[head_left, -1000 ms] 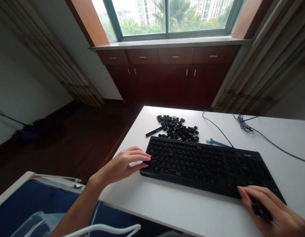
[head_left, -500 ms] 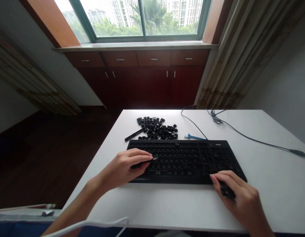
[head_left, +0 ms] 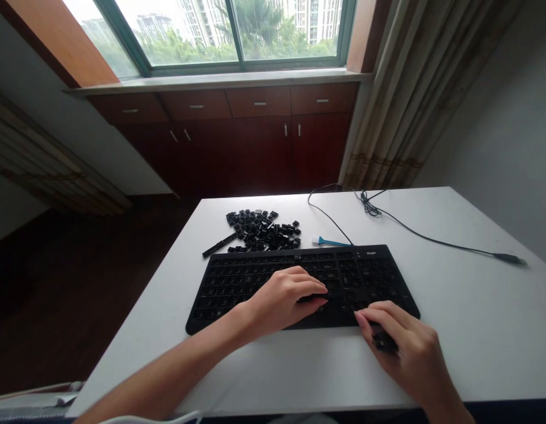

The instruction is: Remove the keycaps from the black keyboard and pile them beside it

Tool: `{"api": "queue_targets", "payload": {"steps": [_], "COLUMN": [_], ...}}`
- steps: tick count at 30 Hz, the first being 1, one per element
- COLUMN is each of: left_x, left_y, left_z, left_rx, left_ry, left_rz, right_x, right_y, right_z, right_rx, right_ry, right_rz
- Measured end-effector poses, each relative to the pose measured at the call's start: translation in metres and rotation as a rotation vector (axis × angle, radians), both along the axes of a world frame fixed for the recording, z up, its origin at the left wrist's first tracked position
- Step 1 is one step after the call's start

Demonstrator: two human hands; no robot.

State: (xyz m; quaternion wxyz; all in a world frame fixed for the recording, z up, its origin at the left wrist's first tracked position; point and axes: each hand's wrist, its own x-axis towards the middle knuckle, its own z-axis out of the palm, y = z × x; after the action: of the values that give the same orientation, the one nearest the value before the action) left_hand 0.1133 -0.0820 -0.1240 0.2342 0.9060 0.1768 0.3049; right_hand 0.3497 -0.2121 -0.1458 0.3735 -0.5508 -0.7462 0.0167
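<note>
A black keyboard [head_left: 237, 282] with its keycaps taken off lies across the white table [head_left: 467, 330]. My left hand [head_left: 284, 300] rests on the keyboard's middle, fingers curled and pressed toward the thumb; what they pinch is hidden. My right hand [head_left: 405, 350] sits at the keyboard's front right corner, fingers closed over small black keycaps [head_left: 383, 343]. A pile of loose black keycaps [head_left: 264, 229] lies just behind the keyboard, with one long black key [head_left: 218, 245] to its left.
A small blue brush [head_left: 328, 241] lies behind the keyboard, right of the pile. The keyboard's cable [head_left: 414, 232] trails over the table's back right to a plug [head_left: 509, 258]. Dark wooden cabinets [head_left: 255, 135] stand under the window; a curtain [head_left: 414, 94] hangs at right.
My left hand has moved from the keyboard's left end to its middle. The view has swung right, so keyboard and pile sit further left. My right hand stays closed at the right corner.
</note>
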Motion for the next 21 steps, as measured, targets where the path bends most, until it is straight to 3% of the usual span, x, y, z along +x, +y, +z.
{"api": "queue_targets", "payload": {"steps": [10,16,21], "left_x": [-0.002,-0.006,-0.008], "left_y": [-0.006,-0.008,-0.009], "left_z": [-0.005,-0.008,-0.011], "left_rx": [0.017,0.01,0.013], "left_ry": [-0.023,-0.023,-0.012], "left_rz": [0.01,0.055,0.081], "right_x": [-0.001,0.004,0.009], "right_y": [0.013,0.044,0.076], "right_z": [0.01,0.035,0.044], "right_rx": [-0.015,-0.156,-0.267], "right_ry": [-0.047,-0.22,-0.274], "right_rz": [0.026,0.303,0.573]}}
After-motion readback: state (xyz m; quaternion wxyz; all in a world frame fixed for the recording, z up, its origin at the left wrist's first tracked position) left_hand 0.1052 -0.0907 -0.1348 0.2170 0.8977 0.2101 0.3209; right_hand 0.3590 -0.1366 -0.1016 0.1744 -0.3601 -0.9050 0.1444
